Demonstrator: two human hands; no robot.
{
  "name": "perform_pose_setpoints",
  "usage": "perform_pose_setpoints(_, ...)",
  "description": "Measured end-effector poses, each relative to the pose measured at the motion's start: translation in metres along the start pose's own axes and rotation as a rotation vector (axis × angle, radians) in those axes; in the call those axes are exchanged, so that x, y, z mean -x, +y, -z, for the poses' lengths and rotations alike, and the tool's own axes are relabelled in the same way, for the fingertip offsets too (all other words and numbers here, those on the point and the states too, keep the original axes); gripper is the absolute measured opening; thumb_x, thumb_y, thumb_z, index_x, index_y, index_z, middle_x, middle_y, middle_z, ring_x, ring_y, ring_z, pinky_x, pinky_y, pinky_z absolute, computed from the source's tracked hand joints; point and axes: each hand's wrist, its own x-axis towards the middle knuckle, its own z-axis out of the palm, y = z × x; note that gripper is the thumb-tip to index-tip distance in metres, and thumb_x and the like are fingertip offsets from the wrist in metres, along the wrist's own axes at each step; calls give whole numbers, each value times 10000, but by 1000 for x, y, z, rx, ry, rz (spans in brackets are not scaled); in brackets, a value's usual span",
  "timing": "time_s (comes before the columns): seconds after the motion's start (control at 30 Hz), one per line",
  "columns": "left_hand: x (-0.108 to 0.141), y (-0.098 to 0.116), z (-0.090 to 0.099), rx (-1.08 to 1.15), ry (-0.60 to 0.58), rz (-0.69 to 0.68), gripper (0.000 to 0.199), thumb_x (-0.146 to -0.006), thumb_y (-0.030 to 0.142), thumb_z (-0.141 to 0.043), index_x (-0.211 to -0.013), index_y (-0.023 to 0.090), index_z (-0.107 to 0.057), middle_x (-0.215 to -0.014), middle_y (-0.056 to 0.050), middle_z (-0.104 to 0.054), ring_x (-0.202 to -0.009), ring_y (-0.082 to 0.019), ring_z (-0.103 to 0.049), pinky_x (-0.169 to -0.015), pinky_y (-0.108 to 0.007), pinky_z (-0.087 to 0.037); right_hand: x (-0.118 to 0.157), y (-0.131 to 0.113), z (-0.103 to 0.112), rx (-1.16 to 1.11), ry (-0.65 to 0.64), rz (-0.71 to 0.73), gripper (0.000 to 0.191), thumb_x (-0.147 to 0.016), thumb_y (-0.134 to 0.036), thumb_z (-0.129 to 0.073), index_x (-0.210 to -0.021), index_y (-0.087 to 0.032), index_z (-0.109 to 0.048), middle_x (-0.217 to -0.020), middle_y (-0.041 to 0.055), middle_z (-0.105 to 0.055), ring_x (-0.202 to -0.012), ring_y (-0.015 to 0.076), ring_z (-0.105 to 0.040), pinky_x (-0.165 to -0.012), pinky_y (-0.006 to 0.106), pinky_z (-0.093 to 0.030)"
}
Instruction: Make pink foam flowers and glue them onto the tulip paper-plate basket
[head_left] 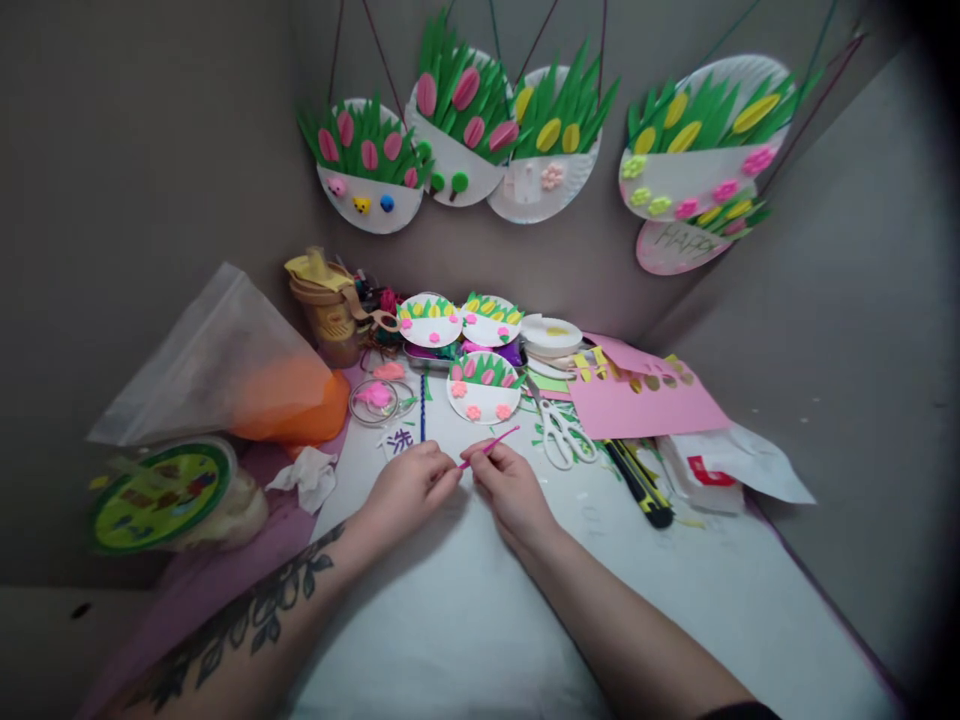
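Seen from the head camera, a small paper plate (486, 397) decorated with green paper grass and pink flowers lies on a white-covered table (442, 610), a little beyond two bare hands. The right hand (514, 490), just nearer than this plate, pinches a thin magenta stick (505, 436) between thumb and fingers. The stick slants just in front of the plate, its knobbed tip up to the right. The left hand (412, 487), nearer and left of the plate, has its fingers curled in at the stick's lower end; whether they grip it, I cannot tell. Leaf tattoos mark the left forearm.

Just right of the plate are white-handled scissors (556, 437); farther right, a black and yellow cutter (637, 482) and pink card (645, 402) with cut-out holes. Directly behind the plate are two similar small plates (491, 328) with yellow flowers.

Left of the plate sit clear rings (373, 402) around a pink lump, then a crumpled tissue (309, 478), a plastic bag (202, 350) with something orange, and a tub (165, 495) with a green-rimmed lid. A brown cup (328, 315) stands behind and left. On the wall above the plate hang five bigger flower plates (442, 150).
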Motion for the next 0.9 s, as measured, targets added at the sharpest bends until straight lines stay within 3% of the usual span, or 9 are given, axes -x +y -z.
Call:
perform_pose_setpoints(0.13, -5, -14, 13, -29, 35, 34, 300, -896, 299, -425, -769, 174, -666, -775, -36, -572, -759, -151, -541, -683, -260, -386, -14, 4, 16, -20, 74, 10, 293, -768, -466, -626, -808, -176, -608, -516, -63, -452, -450, 86, -382, -420, 194, -271)
perform_pose_setpoints(0.23, -6, -21, 19, -109, -59, 25, 245, -862, 344, -500, -934, 201, -685, -849, -43, -577, -792, -163, -552, -698, -268, -395, -17, 4, 22, 168, 23, 106, 233, -793, -411, -608, -784, -178, -622, -627, -17, -553, -525, 104, -475, -467, 214, -356)
perform_pose_setpoints(0.3, -5, -21, 19, -197, -128, -1, 304, -804, 404, -592, -1035, 219, -661, -902, -49, -573, -848, -188, -553, -714, -278, -399, -13, 4, 22, 359, -55, 236, 172, -814, -335, -584, -755, -181, -630, -753, 30, -625, -657, 137, -560, -580, 252, -436)
perform_pose_setpoints(0.4, -5, -16, 14, -318, -189, -7, 391, -742, 464, -658, -1044, 217, -636, -931, -56, -573, -907, -223, -544, -743, -304, -397, -7, 5, 21, 554, -139, 389, 123, -828, -241, -542, -764, -191, -635, -786, 45, -646, -742, 163, -592, -674, 287, -459)
perform_pose_setpoints(0.7, -5, -9, -5, -433, -184, 59, 303, -773, 444, -630, -936, 191, -591, -938, -67, -571, -904, -240, -530, -754, -341, -386, -11, 9, 22, 497, -106, 256, 125, -814, -216, -533, -717, -184, -606, -762, 31, -625, -672, 143, -577, -579, 241, -451)
perform_pose_setpoints(0.9, -7, -10, -4, -403, -186, 46, 191, -838, 359, -556, -909, 190, -611, -924, -71, -568, -891, -221, -527, -747, -332, -388, -9, 7, 23, 457, -67, 228, 113, -809, -226, -541, -725, -191, -606, -761, 27, -631, -684, 147, -586, -591, 244, -467)
